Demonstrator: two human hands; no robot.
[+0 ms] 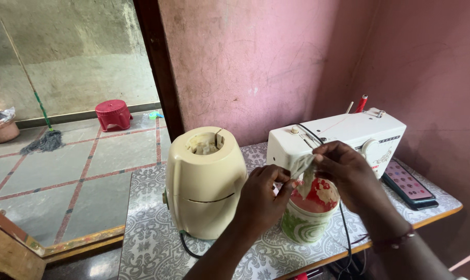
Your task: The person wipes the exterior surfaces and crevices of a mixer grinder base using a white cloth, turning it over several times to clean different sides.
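Observation:
My left hand (263,194) and my right hand (346,173) meet above a round container (307,220) with a green-patterned white wall and a red floral covering on top. Both hands pinch a small pale scrap of cloth (303,171) between their fingers, just over the container. A thin bracelet sits on my right wrist. Directly behind my hands stands a white sewing machine (344,136) with a red thread spool (361,102) on top.
A cream mixer base (204,181) stands left of the container on the patterned table (152,233), its black cord trailing underneath. A smartphone (408,184) lies at the right. Beyond the doorway are a red stool (113,113), a broom (44,136) and a tiled floor.

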